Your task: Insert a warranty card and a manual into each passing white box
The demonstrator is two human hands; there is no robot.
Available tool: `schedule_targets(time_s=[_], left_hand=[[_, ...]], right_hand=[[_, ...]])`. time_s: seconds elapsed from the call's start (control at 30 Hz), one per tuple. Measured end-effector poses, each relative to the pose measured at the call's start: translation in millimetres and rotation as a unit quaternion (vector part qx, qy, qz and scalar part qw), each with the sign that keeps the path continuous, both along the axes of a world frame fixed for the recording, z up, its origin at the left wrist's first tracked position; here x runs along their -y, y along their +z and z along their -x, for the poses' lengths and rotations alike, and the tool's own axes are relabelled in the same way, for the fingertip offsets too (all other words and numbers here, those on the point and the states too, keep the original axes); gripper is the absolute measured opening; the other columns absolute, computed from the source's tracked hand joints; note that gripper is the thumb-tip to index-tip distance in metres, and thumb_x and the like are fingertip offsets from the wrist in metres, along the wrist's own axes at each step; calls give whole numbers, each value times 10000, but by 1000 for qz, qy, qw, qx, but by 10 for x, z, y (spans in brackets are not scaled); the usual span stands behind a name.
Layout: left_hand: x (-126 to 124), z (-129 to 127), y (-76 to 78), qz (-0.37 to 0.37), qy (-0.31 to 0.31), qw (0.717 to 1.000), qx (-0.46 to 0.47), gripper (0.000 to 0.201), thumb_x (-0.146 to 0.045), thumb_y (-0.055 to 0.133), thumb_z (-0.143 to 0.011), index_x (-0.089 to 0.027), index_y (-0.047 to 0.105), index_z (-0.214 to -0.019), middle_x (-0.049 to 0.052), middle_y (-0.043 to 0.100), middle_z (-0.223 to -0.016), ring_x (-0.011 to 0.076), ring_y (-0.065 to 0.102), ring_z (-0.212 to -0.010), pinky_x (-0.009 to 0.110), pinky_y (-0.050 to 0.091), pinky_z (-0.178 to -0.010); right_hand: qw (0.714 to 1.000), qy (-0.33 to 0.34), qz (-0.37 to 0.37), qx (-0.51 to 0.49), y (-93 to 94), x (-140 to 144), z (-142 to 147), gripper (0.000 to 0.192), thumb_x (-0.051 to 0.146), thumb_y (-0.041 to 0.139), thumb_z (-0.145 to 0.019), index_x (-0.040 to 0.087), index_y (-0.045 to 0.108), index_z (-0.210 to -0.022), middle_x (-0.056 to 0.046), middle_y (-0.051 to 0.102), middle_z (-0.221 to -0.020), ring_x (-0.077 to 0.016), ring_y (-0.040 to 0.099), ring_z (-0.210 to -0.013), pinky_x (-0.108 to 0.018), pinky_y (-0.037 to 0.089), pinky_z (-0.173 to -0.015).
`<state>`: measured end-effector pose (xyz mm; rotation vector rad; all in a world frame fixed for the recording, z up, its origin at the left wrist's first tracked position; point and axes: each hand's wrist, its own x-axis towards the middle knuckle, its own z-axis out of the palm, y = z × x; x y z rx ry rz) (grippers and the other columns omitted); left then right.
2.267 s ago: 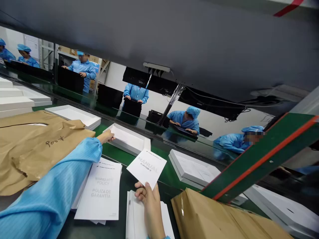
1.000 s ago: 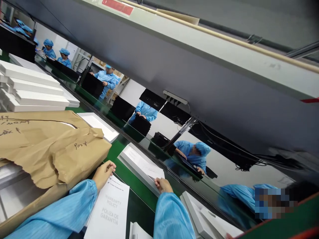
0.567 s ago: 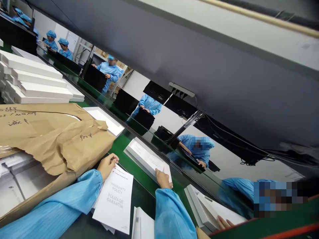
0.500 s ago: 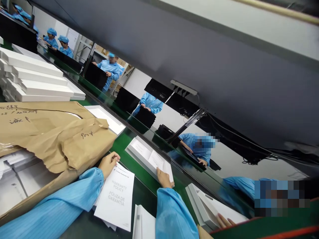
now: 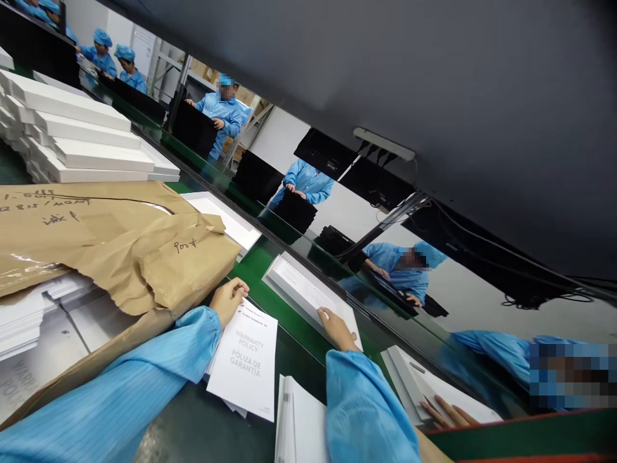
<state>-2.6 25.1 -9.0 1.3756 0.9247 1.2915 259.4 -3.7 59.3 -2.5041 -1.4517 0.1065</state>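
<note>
My left hand [image 5: 230, 301] is closed, with its fingertips pinched at the top corner of a white warranty leaflet [image 5: 248, 366], printed in grey capitals. More leaflets show beneath its lower edge. My right hand [image 5: 340, 331] rests with fingers stretched over a shallow white box [image 5: 270, 273]. Inside this box lies a white printed sheet [image 5: 301, 283], partly under my fingertips. Between my forearms, nearer to me, stands a pile of white booklets [image 5: 303, 418]; my right sleeve hides part of it.
A torn brown paper package [image 5: 159, 257] with leaflets inside lies at left, before stacked white boxes [image 5: 91, 145]. An open white box [image 5: 226, 218] sits on the green belt [image 5: 250, 257]. At right, another person's hand [image 5: 448, 411] touches a white box. A grey panel [image 5: 337, 71] hangs overhead.
The sheet in the box, raised under my right hand before, now lies flatter, and those fingers have straightened. My left hand stays at the leaflet's corner. The view has shifted.
</note>
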Motion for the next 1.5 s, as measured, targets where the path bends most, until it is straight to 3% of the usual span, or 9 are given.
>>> schedule_targets(time_s=[0.2, 0.33, 0.43, 0.57, 0.73, 0.9, 1.1, 1.3, 1.5], left_hand=[[-61, 4, -63, 20, 41, 998, 36, 169, -180, 284, -708, -162, 449, -741, 6, 528, -684, 68, 484, -514, 198, 396, -525], [-55, 58, -58, 7, 45, 999, 29, 159, -173, 286, -722, -173, 443, -754, 4, 548, -681, 82, 501, -556, 212, 391, -565], [36, 101, 5, -77, 45, 991, -104, 168, -174, 319, -732, -198, 473, -794, 1, 580, -664, 114, 520, -633, 263, 360, -656], [228, 113, 150, -238, 48, 900, -362, 213, -95, 325, -713, -165, 504, -806, 55, 590, -607, 178, 520, -687, 381, 258, -764], [281, 115, 304, -207, 24, 921, -329, 194, -112, 333, -712, -152, 519, -671, 77, 578, -581, 200, 513, -707, 402, 226, -784], [183, 95, 390, -62, -123, 978, -155, 297, -370, 336, -754, -166, 494, -903, 6, 578, -594, 133, 529, -566, 263, 369, -576], [260, 86, 354, -28, -415, 903, -110, 331, -362, 590, -561, -146, 572, -812, 10, 630, -714, 148, 558, -698, 220, 408, -623], [233, -35, 132, 50, -298, 952, -42, 342, -328, 529, -607, -126, 564, -880, 57, 639, -839, 208, 550, -849, 296, 413, -708], [262, -116, 89, 86, -274, 958, 0, 381, -312, 531, -607, -115, 543, -933, 69, 627, -890, 221, 527, -910, 330, 401, -758]], right_hand=[[984, 168, -34, -37, -26, 490, 770, 400, 349, 377, -730, 151, 442, -1071, -76, 522, -1054, -179, 463, -976, -307, 348, -833], [964, 252, -50, 63, -263, 1066, 1392, 465, 338, 410, -722, 141, 386, -1143, -124, 452, -1131, -247, 380, -1054, -405, 323, -852], [948, 288, -13, 133, -374, 1370, 1678, 471, 372, 419, -730, 214, 366, -1170, -108, 355, -1234, -285, 302, -1114, -475, 305, -850], [941, 272, 39, 200, -429, 1462, 1856, 461, 310, 443, -728, 188, 382, -1169, -142, 357, -1228, -314, 325, -1097, -508, 309, -836], [947, 235, 37, 216, -528, 1463, 1900, 465, 251, 415, -745, 158, 346, -1195, -164, 307, -1248, -298, 284, -1120, -440, 365, -816], [956, 225, -4, 185, -648, 1538, 1882, 494, 298, 357, -776, 206, 227, -1243, -116, 207, -1299, -277, 181, -1164, -495, 325, -833], [971, 215, -48, 92, -545, 1559, 1798, 430, 298, 288, -809, 202, 262, -1227, -87, 240, -1299, -223, 184, -1177, -465, 250, -906], [986, 155, -50, 20, -252, 1979, 1271, 450, 375, 370, -767, 181, 356, -1173, -81, 382, -1222, -192, 311, -1126, -369, 292, -911], [990, 85, 35, 106, -548, 2595, 1072, 510, 393, 579, -593, 220, 483, -1063, -91, 438, -1175, -290, 399, -1052, -429, 369, -820]])
